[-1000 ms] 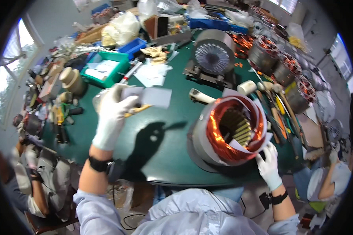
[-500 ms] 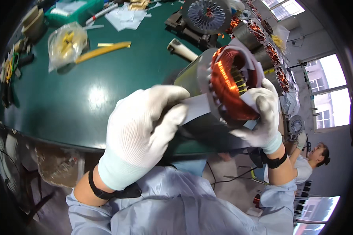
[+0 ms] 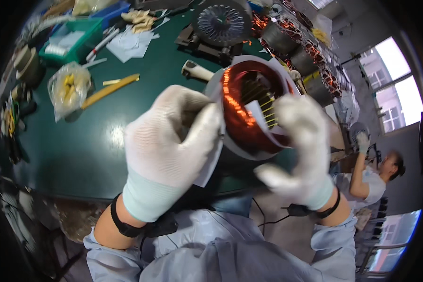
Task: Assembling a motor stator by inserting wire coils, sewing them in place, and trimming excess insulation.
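Pinching paper (image 3: 210,165), the left hand (image 3: 162,145) curls beside the copper coil (image 3: 235,113); the right hand (image 3: 308,152) holds thumb and fingers apart.

1 fisheye view: left camera of the 2 on your head, looking down and forward. Close up, mid-frame: your left hand (image 3: 167,152), your right hand (image 3: 306,150), copper-wound stator (image 3: 235,105) between. Green-topped workbench (image 3: 108,164) runs away toward upper left; window (image 3: 403,99) far off, right side. Rim bends edges.
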Available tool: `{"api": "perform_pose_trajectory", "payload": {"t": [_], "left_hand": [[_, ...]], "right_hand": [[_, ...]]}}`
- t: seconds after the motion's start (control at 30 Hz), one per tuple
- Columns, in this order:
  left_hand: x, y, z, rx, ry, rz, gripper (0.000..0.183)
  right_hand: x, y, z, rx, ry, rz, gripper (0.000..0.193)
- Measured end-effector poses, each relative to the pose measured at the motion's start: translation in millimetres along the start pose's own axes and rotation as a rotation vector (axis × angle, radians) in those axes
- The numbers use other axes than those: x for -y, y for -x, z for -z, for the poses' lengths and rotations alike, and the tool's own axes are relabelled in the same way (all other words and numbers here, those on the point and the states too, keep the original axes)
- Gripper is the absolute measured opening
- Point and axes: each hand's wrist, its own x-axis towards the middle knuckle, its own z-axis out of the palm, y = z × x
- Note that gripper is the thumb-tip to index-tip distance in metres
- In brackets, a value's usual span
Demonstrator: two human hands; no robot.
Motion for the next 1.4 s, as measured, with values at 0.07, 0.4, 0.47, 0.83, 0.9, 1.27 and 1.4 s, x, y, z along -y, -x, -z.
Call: {"api": "perform_pose_trajectory", "payload": {"t": [0.07, 0.4, 0.47, 0.83, 0.9, 1.27, 1.4], "left_hand": [[-7, -11, -2, 0.024, -0.134, -0.039, 0.012], [13, -60, -9, 0.124, -0.134, -0.119, 0.018], [7, -72, -21, 0.123, -0.307, -0.201, 0.018], [-3, -79, -25, 0.193, -0.36, -0.249, 0.011], [-12, -79, -23, 0.255, -0.399, -0.208, 0.011], [-11, -85, -21, 0.333, -0.313, -0.116, 0.012], [-16, -83, -3, 0.335, -0.478, -0.19, 0.011]], "right_hand": [[-36, -5, 14, -0.209, 0.041, -0.161, 0.062], [-115, -24, -39, 0.004, -0.292, -0.14, 0.032], [-115, -17, -40, -0.03, -0.262, -0.143, 0.031], [-119, -16, -40, -0.043, -0.271, -0.111, 0.029], [-124, -8, -53, -0.145, -0.255, -0.04, 0.032], [-140, -4, -67, -0.254, -0.011, 0.154, 0.028], [-128, -34, -55, 0.088, -0.455, -0.077, 0.03]]}}
